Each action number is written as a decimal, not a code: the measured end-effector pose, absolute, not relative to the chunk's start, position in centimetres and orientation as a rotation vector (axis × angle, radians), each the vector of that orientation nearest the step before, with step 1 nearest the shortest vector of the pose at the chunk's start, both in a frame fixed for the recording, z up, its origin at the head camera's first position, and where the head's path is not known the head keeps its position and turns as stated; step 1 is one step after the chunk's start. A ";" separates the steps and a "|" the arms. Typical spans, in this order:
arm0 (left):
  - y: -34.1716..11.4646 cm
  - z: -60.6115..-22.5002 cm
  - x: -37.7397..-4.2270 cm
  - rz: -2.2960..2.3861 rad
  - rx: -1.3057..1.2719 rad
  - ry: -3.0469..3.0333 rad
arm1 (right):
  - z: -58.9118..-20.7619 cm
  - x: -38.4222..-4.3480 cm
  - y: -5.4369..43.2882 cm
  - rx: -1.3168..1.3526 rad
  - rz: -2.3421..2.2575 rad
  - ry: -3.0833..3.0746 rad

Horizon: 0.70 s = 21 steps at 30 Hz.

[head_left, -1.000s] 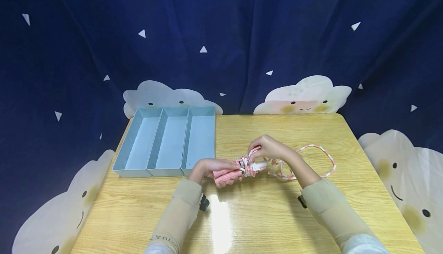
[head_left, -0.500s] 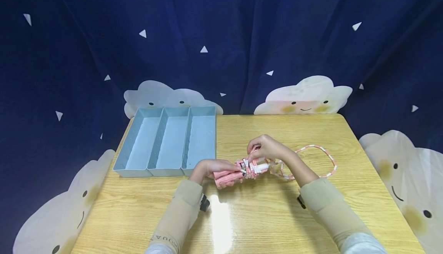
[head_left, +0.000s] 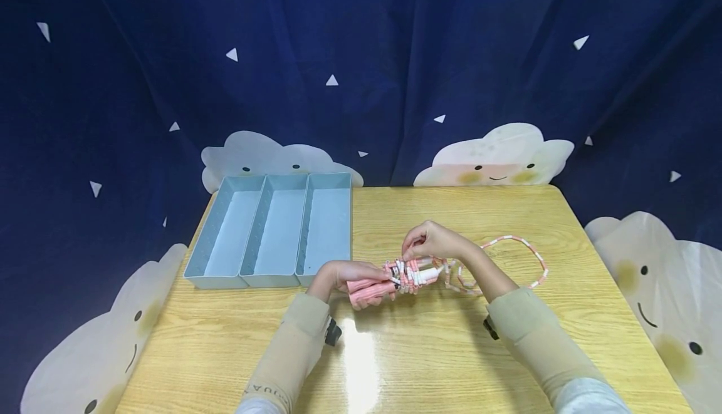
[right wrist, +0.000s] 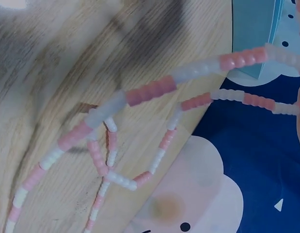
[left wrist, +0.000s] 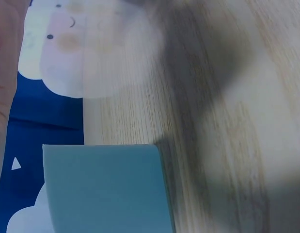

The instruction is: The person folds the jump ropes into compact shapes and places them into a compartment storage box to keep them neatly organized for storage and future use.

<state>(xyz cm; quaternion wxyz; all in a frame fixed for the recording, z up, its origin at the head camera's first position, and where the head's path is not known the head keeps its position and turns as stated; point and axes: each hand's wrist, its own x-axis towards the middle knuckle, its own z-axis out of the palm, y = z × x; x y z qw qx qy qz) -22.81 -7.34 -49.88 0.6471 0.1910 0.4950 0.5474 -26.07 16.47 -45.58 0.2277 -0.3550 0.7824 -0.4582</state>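
Note:
In the head view, a pink and white beaded jump rope (head_left: 408, 275) is wound round its own handles near the middle of the table. My left hand (head_left: 351, 272) grips the two pink handles (head_left: 371, 290), thumb on top. Just right of it, my right hand (head_left: 434, 240) pinches a strand of the rope above the wound part. A loose loop of rope lies on the table beyond the right forearm. Two beaded strands (right wrist: 150, 91) cross the right wrist view towards the fingers at its right edge. The left wrist view shows only a sliver of the left hand (left wrist: 4, 63).
A pale blue tray (head_left: 296, 273) with three long compartments stands at the table's back left, close to the left hand. Its corner also fills the lower left wrist view. A dark blue curtain (head_left: 361, 88) with clouds and triangles hangs behind the wooden table (head_left: 429, 351).
The wound strands have shifted slightly, and the white piece at the bundle's right end has moved a little rightward. Both hands keep hold; the right has barely moved.

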 end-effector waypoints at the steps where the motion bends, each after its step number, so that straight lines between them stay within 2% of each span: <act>1: -7.4 -49.9 -22.8 1.245 0.434 1.127 | -45.6 -26.1 16.5 -0.968 -1.259 2.142; 21: -7.4 -49.8 -22.7 1.231 0.443 1.127 | -46.1 -26.1 16.4 -0.928 -1.256 2.051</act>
